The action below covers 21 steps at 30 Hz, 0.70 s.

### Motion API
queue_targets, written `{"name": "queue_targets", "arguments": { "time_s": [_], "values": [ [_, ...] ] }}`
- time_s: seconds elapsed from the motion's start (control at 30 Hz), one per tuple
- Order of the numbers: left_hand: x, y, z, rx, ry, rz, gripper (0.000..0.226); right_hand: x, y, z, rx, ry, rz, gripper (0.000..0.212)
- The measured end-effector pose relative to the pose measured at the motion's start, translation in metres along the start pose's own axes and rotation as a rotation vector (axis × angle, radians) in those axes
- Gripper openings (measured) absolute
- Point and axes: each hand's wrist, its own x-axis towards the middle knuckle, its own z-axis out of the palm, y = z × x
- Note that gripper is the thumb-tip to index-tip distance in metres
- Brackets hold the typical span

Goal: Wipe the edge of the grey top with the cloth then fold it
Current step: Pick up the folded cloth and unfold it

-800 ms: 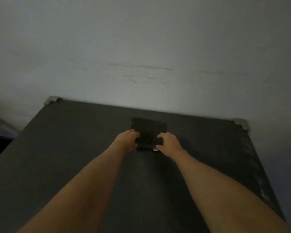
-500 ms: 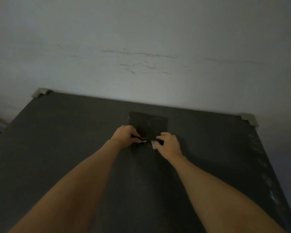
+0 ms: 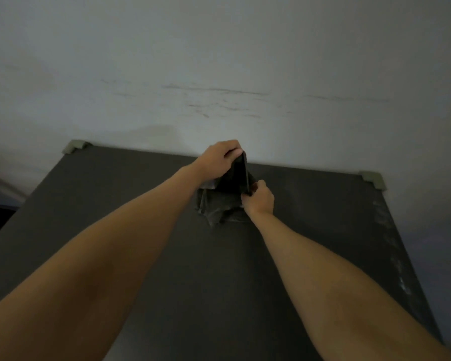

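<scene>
cloth [image 3: 220, 201] no longer flat folded square on grey top [image 3: 115, 230]; now lifted and opening out near top's far edge, midway between two pale corner caps. my left hand [image 3: 219, 158] pinches upper corner, raised above top, fingers closed on fabric. my right hand [image 3: 259, 199] grips lower corner, closer to top. rest of cloth sags crumpled onto top. i judge: unfolding for wipe; edge wiping not begun, folding comes after.

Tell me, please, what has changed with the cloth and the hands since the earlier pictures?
The left hand has lifted one edge of the cloth toward the wall; earlier the cloth lay flat. The right hand still pinches it lower down. The grey top is unchanged.
</scene>
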Motion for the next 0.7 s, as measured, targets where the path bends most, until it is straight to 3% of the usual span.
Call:
{"name": "queue_targets", "arguments": {
  "time_s": [0.17,0.37,0.57,0.7],
  "values": [
    [0.003,0.037,-0.029,-0.095,0.149,0.002,0.018,-0.012,0.005,-0.026,0.214,0.044,0.133,0.023],
    [0.007,0.058,-0.032,-0.219,0.274,-0.131,0.018,-0.012,-0.004,-0.101,0.327,0.159,0.039,0.011],
    [0.01,0.108,-0.009,-0.54,0.226,-0.187,0.033,-0.029,-0.02,-0.214,0.367,0.221,-0.09,0.02],
    [0.002,0.163,0.014,-0.679,0.137,-0.149,0.033,-0.063,-0.013,-0.292,0.331,0.153,0.003,0.012]
  ]
}}
